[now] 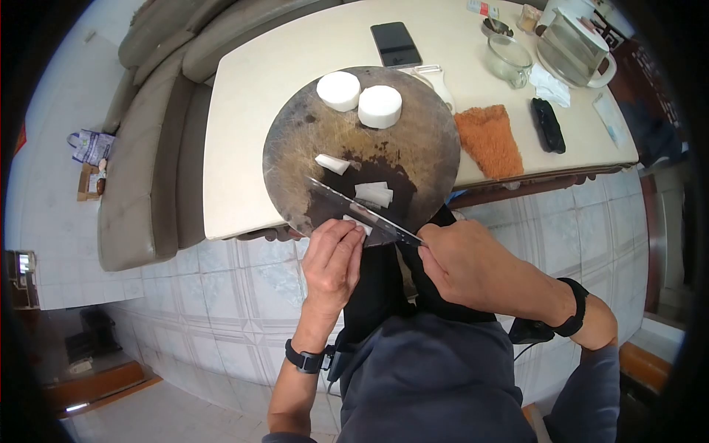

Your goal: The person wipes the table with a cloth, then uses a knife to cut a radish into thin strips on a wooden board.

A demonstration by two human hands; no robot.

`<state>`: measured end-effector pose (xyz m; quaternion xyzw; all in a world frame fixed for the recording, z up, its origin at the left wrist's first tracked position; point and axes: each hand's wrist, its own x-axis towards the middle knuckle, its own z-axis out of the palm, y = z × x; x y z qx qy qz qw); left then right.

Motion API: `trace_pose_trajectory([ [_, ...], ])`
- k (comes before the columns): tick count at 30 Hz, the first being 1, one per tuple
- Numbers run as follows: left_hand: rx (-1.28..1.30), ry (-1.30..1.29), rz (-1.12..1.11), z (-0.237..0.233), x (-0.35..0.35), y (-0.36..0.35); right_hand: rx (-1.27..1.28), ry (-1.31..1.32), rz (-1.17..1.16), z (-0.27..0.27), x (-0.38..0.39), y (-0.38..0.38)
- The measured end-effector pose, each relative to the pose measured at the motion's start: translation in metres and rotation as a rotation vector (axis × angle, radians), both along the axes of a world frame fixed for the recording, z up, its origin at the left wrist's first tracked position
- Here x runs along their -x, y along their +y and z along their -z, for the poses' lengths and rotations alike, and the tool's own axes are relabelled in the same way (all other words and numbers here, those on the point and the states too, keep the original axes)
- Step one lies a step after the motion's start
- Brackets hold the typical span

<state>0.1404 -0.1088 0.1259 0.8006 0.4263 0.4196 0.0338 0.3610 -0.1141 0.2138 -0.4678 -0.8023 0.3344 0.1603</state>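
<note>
My right hand is wrapped round the handle of a kitchen knife, whose blade stands on edge and slants up to the left over the cutting board. Close beside the blade, the bent fingers of my left hand press on a small piece of white radish at the board's near edge. Beyond the knife lie a few flat radish slices and a wedge-like radish piece. Two thick radish rounds, a left one and a right one, sit near the far rim.
The round board overhangs the near edge of the cream table. Right of it are a peeler, an orange cloth, a black case, a glass cup and a glass kettle. A phone lies behind the board.
</note>
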Motion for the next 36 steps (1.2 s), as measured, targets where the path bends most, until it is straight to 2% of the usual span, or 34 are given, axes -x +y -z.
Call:
trace_pose_trajectory([
  [16,-0.033,0.017,-0.023,0.009,0.004,-0.004,-0.069,-0.093,-0.083,0.003,-0.002,-0.015],
  [21,0.005,0.036,-0.010,0.010,0.008,-0.006,-0.159,-0.283,-0.222,-0.008,0.004,-0.018],
  [31,0.014,0.031,0.022,0.014,0.012,-0.006,-0.160,-0.273,-0.225,-0.005,0.011,-0.017],
  [36,0.003,0.041,0.005,0.011,0.010,-0.004,-0.106,-0.158,-0.232,-0.007,0.016,-0.007],
])
